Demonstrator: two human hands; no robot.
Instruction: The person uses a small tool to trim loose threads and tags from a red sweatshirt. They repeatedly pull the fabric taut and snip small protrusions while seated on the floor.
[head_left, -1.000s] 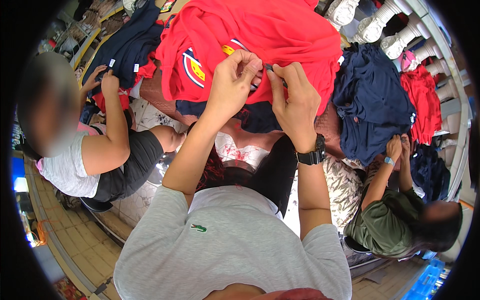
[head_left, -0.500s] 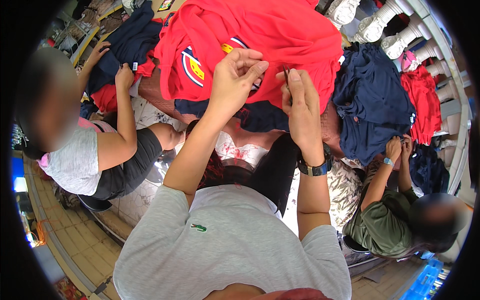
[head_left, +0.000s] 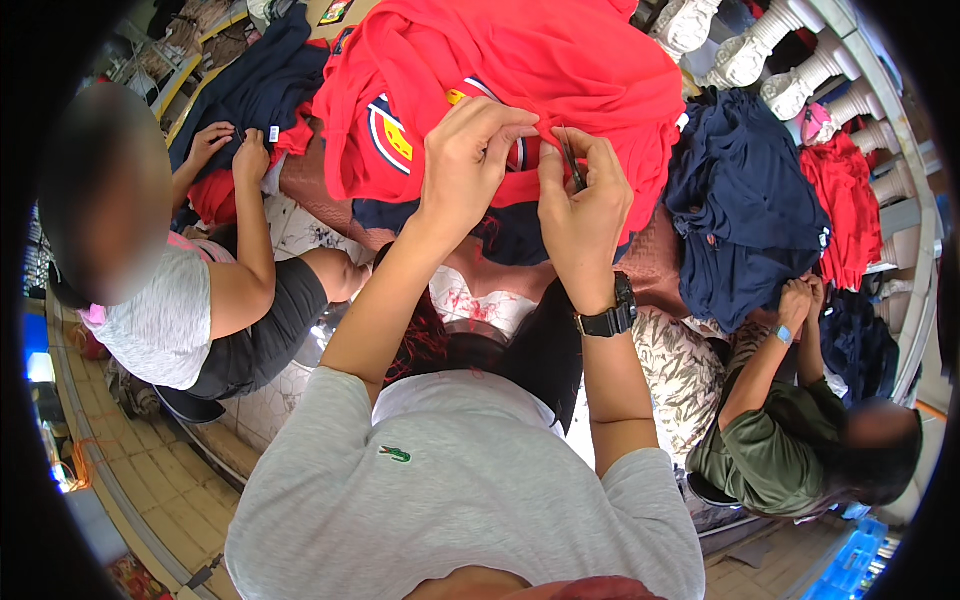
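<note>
The red garment (head_left: 520, 55) lies heaped on the brown-covered table (head_left: 305, 180) straight ahead of the person, over a dark navy garment (head_left: 385, 215), with part of its yellow, white and navy patch (head_left: 395, 140) showing to the left of the hands. The left hand (head_left: 470, 160) has thumb and forefinger together and appears to pinch a raised fold of the red cloth; whether a thin thread is caught there too is too small to tell. The right hand (head_left: 580, 195), with a black watch (head_left: 608, 320) at its wrist, is clamped on a slim, dark, pointed tool (head_left: 573, 165), its tip aimed away from the body, just beside the pinched fold. To handle this well, I would hold the fold taut between the 2 hands so that the cloth cannot bunch under the point. The tool seems best laid along the surface rather than turned into it, since a stray point could nick the knit or a left fingertip. Small, wrist-led movements should suit such a short reach, and spreading the fold flat would make its edge easier to see. Red thread scraps (head_left: 468, 303) lie below the table edge.
</note>
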